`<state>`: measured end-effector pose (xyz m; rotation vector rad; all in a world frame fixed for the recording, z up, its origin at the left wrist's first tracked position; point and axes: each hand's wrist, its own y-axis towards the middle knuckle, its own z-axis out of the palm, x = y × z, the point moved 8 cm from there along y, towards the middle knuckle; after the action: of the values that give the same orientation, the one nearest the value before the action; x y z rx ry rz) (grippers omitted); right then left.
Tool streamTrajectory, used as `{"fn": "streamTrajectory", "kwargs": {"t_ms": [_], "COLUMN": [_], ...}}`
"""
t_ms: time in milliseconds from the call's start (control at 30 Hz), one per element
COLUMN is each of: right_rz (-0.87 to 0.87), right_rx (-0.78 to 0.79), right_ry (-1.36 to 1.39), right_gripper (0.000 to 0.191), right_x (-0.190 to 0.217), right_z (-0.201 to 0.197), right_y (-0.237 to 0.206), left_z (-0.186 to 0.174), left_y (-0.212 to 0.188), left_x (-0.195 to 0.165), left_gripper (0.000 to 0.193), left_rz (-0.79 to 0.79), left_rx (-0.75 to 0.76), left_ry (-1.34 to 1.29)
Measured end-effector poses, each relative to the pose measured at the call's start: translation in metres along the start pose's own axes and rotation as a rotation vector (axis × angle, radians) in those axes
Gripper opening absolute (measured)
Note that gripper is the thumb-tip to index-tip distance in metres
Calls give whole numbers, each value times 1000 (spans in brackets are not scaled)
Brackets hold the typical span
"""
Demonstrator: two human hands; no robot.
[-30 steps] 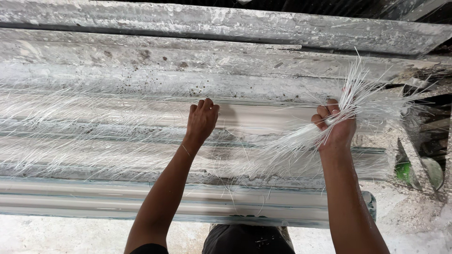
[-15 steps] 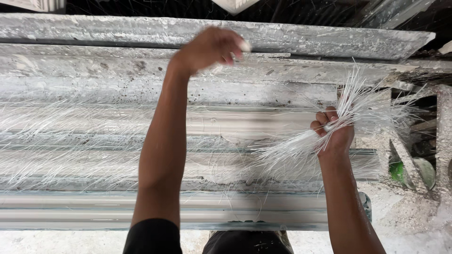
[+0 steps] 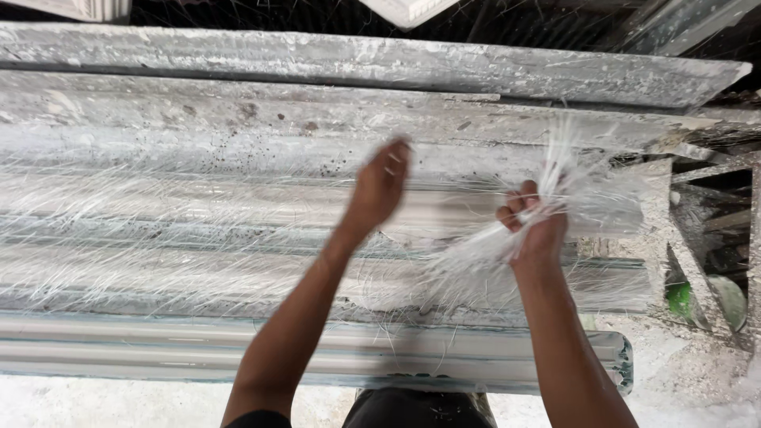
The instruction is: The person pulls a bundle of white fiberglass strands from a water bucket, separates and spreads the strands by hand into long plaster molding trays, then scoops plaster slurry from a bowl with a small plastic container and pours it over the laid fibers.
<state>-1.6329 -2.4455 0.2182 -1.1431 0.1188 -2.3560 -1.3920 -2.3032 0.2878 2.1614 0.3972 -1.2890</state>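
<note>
The right hand [image 3: 533,226] is clenched around a bundle of white glass fibres [image 3: 507,250], gripping it near the middle so that loose ends fan up and out above the fist and a thicker spray trails down and to the left below it. The bundle hangs just over the right part of the long mould [image 3: 198,230], a grey, plaster-caked form with lengthwise ridges and grooves that runs across the whole view. More of the same white fibres [image 3: 119,238] lie spread thinly along the mould's channels, thickest on the left and middle stretches.

The left hand [image 3: 382,184] is raised above the mould's centre, blurred, fingers loosely extended and holding nothing; it is near the fist but apart from the bundle, whose lower strands reach toward the left forearm without clearly touching it.

A pale, smooth rail [image 3: 317,357] edges the mould on the near side. To the far right a green container [image 3: 683,299] sits low among plaster debris.
</note>
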Motion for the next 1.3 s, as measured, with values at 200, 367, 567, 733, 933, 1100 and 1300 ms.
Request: {"fn": "streamTrajectory", "kwargs": {"t_ms": [200,367,567,733,933,1100,1300], "right_rz": [46,-48,-228,-371,-72,-95,-380], "right_rx": [200,151,109,-57,-217,253,-177], "right_ry": [181,168,234,63,35,217,-77], "right_gripper": [21,27,40,50,47,30,40], "right_x": [-28,-7,58,116,19,2,116], "right_z": [60,58,32,13,37,98,18], "right_y": [-10,7,50,53,-2,-14,40], "left_z": [55,15,-27,-49,-30,26,-8], "left_y": [-106,-105,-107,-113,-112,-119,-104], "left_x": [-45,-37,10,116,5,-22,1], "left_gripper": [59,34,21,34,48,38,31], "left_rz": [-251,-298,18,-617,-133,-343,-68], "left_rx": [413,276,15,421,10,208,42], "left_ry": [-226,-109,392,874,398,-126,349]}}
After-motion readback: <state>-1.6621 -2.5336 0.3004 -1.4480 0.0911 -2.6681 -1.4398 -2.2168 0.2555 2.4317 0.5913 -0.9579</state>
